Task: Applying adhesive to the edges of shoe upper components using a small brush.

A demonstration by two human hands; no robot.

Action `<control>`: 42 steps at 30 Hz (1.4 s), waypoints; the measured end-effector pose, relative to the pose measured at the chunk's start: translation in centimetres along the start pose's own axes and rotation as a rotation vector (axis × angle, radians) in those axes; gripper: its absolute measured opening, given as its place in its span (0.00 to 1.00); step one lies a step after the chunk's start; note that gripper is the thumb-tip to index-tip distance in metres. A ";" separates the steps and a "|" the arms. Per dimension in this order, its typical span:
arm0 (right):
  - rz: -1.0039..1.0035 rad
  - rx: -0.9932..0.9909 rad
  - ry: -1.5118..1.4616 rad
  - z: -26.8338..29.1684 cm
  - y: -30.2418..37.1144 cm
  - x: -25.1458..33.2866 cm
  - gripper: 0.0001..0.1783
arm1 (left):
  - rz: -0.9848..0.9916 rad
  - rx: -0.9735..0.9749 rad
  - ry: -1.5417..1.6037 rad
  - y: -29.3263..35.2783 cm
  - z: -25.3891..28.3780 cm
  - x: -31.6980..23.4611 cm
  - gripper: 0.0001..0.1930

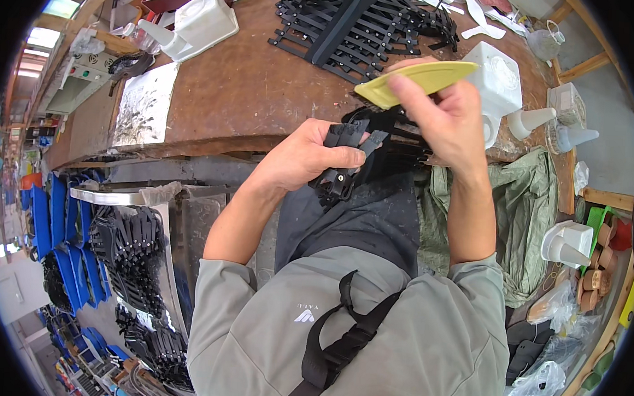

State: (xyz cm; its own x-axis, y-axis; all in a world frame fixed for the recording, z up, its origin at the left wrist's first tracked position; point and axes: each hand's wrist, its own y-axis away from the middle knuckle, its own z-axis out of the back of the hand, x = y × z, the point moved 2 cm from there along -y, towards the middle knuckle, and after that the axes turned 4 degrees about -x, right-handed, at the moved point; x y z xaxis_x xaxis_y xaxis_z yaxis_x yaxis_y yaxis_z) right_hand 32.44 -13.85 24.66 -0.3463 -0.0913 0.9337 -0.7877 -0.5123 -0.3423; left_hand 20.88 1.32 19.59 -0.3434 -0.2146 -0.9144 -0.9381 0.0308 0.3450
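I have the left hand [301,155] just off the counter's near edge, its thumb pressing a bundle of black straps [340,185] with a metal snap against curled fingers. The right hand [447,122] is raised over the near edge of the counter [223,88], toward its right end, pinching a thin yellow curved plate [425,81], thumb on the near face and fingers mostly behind. I can't tell whether the plate's face carries anything, so I'd hold it level and light. The strap layers look likely to slide, so I'd firm that left thumb and square their loose ends before the two meet. Both elbows bend outward on the lap side of the counter; the left forearm slants in toward it, while the right climbs nearly straight, its wrist turned inward.
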 end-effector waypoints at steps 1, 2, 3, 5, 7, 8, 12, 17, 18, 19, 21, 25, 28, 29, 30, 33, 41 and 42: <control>-0.137 0.054 0.027 0.8 0.1 0.8 0.10 | 0.015 -0.011 -0.002 0.1 0.0 0.0 0.09; -0.134 0.057 0.025 1.0 0.3 0.8 0.10 | 0.013 -0.014 -0.003 0.0 0.0 -0.1 0.09; 0.045 0.175 0.089 0.8 0.7 1.1 0.10 | 0.000 0.006 0.001 0.0 -0.1 -0.1 0.09; 0.171 0.215 0.187 0.3 1.3 0.4 0.10 | -0.012 0.028 0.001 0.1 -0.2 -0.2 0.09; 0.034 0.080 0.134 1.0 1.0 0.7 0.10 | 0.004 -0.008 0.021 0.1 -0.4 -0.6 0.09; -0.101 -0.052 0.078 1.5 0.9 0.8 0.10 | 0.004 -0.003 0.019 0.1 -0.4 -0.5 0.09; 0.001 0.229 -0.007 0.2 1.7 1.4 0.10 | -0.022 0.015 -0.009 0.2 -0.4 -0.3 0.11; -0.178 -0.048 -0.038 1.9 0.9 -0.3 0.09 | -0.024 -0.007 -0.008 0.2 0.1 0.0 0.13; -0.175 -0.050 -0.039 2.3 1.4 -0.3 0.09 | -0.040 -0.005 0.010 0.3 0.2 0.1 0.13; -0.166 0.077 -0.111 2.2 2.0 -0.2 0.09 | -0.055 -0.003 0.028 0.4 0.3 0.2 0.13; -0.155 0.162 -0.085 1.7 2.6 -0.8 0.11 | -0.042 -0.006 0.047 0.7 0.4 -0.1 0.13; -0.174 -0.169 -0.286 3.5 2.7 -2.7 0.11 | -0.081 0.021 0.076 1.0 0.2 -0.4 0.13; -0.202 0.083 -0.274 2.9 4.0 -2.0 0.10 | -0.044 0.054 0.072 0.6 0.5 -0.1 0.13; -0.190 -0.031 -0.205 2.6 3.9 -2.4 0.10 | -0.044 0.067 0.073 0.8 0.6 -0.1 0.13; -0.206 -0.180 -0.038 3.3 3.5 -2.8 0.10 | -0.037 0.029 0.061 0.9 0.7 -0.2 0.13; -0.173 -0.280 -0.212 6.9 3.5 -4.8 0.12 | -0.099 -0.072 0.066 1.8 1.9 0.3 0.14; -0.170 -0.374 -0.240 8.6 5.5 -3.4 0.12 | -0.110 -0.176 0.249 2.6 3.9 1.6 0.16; -0.170 -0.345 -0.264 7.1 5.3 -3.3 0.12 | -0.128 -0.188 0.264 2.5 2.8 1.4 0.16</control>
State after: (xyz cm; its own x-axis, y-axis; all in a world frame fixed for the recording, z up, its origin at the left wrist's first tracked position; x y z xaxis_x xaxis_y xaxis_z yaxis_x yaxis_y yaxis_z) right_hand 33.05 -22.30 20.48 -0.0913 -0.2679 0.9591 -0.9609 -0.2292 -0.1555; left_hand 17.95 3.86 18.56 -0.1771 -0.4505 -0.8750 -0.9393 -0.1880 0.2869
